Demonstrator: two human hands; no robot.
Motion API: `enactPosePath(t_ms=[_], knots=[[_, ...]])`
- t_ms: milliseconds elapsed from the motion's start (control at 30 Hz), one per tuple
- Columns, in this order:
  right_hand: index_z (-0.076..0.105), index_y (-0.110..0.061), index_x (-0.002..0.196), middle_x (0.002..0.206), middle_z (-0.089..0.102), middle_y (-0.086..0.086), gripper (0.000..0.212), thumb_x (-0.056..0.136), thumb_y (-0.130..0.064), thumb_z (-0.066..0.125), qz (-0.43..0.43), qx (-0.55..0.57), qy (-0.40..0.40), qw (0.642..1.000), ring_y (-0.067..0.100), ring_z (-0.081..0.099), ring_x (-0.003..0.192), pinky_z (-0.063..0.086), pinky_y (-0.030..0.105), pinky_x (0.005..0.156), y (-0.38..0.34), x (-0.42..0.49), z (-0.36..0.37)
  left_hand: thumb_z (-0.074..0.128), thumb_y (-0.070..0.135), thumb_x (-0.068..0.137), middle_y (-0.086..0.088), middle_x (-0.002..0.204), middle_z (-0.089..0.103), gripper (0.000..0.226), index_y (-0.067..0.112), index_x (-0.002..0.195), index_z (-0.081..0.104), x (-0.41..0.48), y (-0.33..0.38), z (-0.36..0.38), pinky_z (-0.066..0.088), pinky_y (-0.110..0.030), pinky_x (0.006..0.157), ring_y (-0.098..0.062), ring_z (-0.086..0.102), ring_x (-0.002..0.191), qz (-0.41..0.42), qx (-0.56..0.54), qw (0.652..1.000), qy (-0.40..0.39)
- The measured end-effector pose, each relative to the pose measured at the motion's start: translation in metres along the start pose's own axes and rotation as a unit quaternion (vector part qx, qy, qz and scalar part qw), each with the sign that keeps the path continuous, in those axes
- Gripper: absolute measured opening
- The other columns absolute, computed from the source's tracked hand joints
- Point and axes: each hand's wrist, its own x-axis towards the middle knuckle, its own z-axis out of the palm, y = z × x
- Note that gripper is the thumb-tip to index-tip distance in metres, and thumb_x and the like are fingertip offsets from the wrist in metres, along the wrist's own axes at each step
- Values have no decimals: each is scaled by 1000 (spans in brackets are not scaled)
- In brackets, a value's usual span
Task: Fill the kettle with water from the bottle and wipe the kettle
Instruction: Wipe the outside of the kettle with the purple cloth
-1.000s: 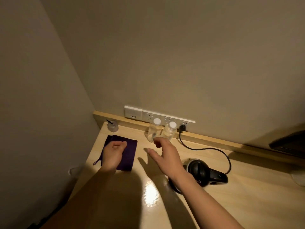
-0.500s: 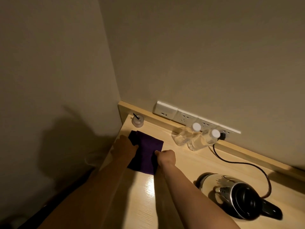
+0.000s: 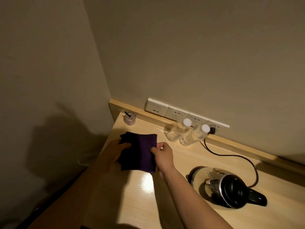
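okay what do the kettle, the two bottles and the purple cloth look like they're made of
Kettle: likely polished metal body, given the sharp glints, with a black, probably plastic lid and handle. Bottles: clear, thin-walled with white caps, probably plastic. Purple cloth: soft matte fabric, folding under both hands.

The left hand (image 3: 115, 150) is blurred; the cloth (image 3: 138, 152) hides its fingertips.
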Motion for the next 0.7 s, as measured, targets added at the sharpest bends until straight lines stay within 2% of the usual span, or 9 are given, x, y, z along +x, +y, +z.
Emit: enactPosePath(t_ms=[33, 100, 167, 300, 367, 433, 500, 600, 700], knots=[[56, -7, 97, 83, 66, 11, 14, 90, 1, 65, -1, 27, -17, 999, 18, 59, 67, 45, 27, 56, -4, -9, -10, 70, 17, 97, -26, 131, 69, 21, 9, 116, 72, -14, -3, 0, 56, -55, 100, -41, 71, 109, -10, -67, 997, -31], [55, -1, 111, 83, 74, 13, 22, 92, 5, 65, -16, 90, -66, 994, 19, 65, 64, 50, 26, 54, -10, -28, -32, 86, 24, 80, -25, 132, 71, 43, 7, 119, 77, -43, -12, 8, 62, -52, 91, -43, 73, 112, -35, -220, 968, -119], [53, 0, 119, 87, 78, 14, 29, 93, 7, 64, -39, 131, -102, 985, 21, 70, 68, 55, 28, 58, -15, -46, -54, 93, 32, 68, -23, 124, 76, 59, 8, 120, 79, -69, -18, 23, 65, -49, 76, -42, 78, 99, -69, -313, 925, -202], [52, -3, 120, 96, 80, 19, 29, 95, 9, 62, -85, 123, -123, 981, 25, 74, 77, 59, 31, 65, -22, -76, -99, 57, 31, 96, -23, 118, 78, 42, 2, 117, 79, -94, -22, 75, 66, -51, 79, -39, 79, 101, -149, -398, 871, -248], [54, -5, 119, 100, 79, 20, 27, 97, 8, 62, -105, 105, -115, 982, 30, 74, 82, 59, 36, 72, -25, -87, -120, 49, 25, 101, -24, 113, 79, 41, 0, 113, 80, -100, -15, 102, 66, -51, 74, -40, 80, 95, -146, -385, 869, -274], [59, -9, 117, 98, 80, 12, 22, 99, 3, 63, -144, 67, -78, 984, 28, 75, 89, 59, 39, 79, -25, -97, -141, 52, 18, 94, -26, 112, 78, 37, 2, 112, 80, -104, -1, 123, 66, -53, 63, -42, 80, 89, -126, -355, 879, -292], [66, -21, 112, 97, 78, -4, 20, 100, -6, 65, -193, -22, 14, 981, 14, 75, 94, 60, 29, 82, -20, -106, -165, 56, 18, 87, -25, 115, 77, 41, 0, 119, 75, -102, 14, 138, 66, -51, 67, -41, 79, 93, -107, -323, 895, -287], [67, -32, 115, 103, 72, -20, 21, 100, -18, 68, -233, -197, 171, 937, 1, 69, 99, 58, 23, 87, -4, -119, -206, 69, 21, 81, -21, 112, 79, 50, -1, 126, 66, -88, 38, 157, 65, -43, 76, -35, 80, 93, -59, -258, 927, -266], [66, -27, 131, 126, 67, -15, 32, 99, -23, 69, -249, -345, 196, 883, 0, 57, 115, 52, 28, 103, 14, -127, -244, 76, 20, 78, -19, 113, 78, 51, 4, 125, 64, -77, 58, 182, 59, -41, 89, -29, 78, 94, -10, -184, 944, -273]])
